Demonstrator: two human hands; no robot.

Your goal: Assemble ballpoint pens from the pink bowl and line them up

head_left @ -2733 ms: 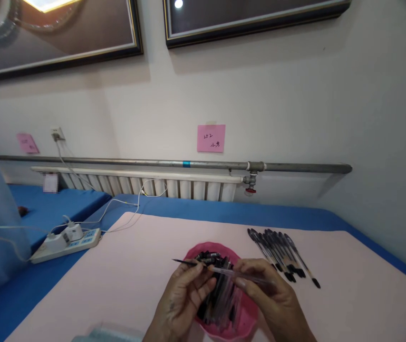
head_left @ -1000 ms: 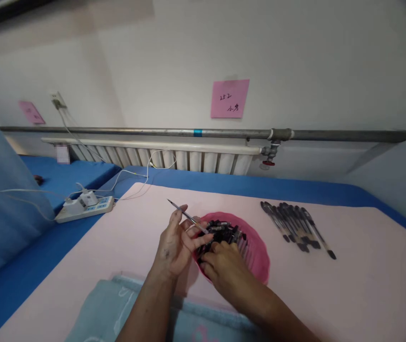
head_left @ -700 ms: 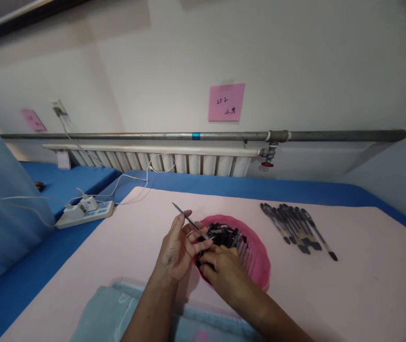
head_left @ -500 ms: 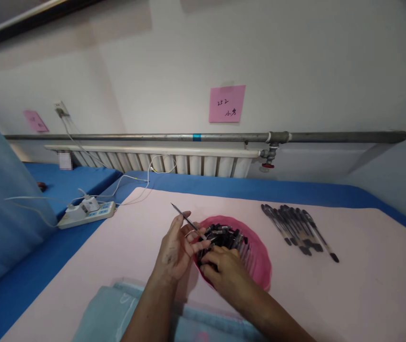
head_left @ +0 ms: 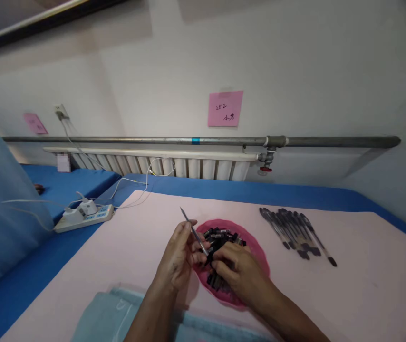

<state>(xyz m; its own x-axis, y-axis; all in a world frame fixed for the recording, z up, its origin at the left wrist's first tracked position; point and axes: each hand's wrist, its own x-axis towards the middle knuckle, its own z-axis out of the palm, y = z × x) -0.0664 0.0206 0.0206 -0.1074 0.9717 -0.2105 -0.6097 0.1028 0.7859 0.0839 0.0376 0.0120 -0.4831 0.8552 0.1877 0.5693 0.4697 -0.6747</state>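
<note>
My left hand (head_left: pixel 179 254) pinches a thin pen refill (head_left: pixel 191 230) whose tip points up and away to the left. My right hand (head_left: pixel 240 273) lies over the pink bowl (head_left: pixel 256 249), its fingers curled among the black pen parts (head_left: pixel 219 236) piled inside. Its fingertips meet the lower end of the refill beside my left fingers; I cannot tell what they hold. A row of several assembled black pens (head_left: pixel 295 228) lies on the pink mat (head_left: pixel 360 285) to the right of the bowl.
A white power strip (head_left: pixel 83 217) with plugs and cables sits on the blue surface at the left. A light blue cloth (head_left: pixel 110 318) lies at the near edge under my left forearm. Radiator (head_left: pixel 160 166) and pipe run along the wall behind.
Earlier both hands held a refill and a clear pen barrel together. The right hand then dug into the bowl and has now come up to the refill's lower end; the view tilted down.
</note>
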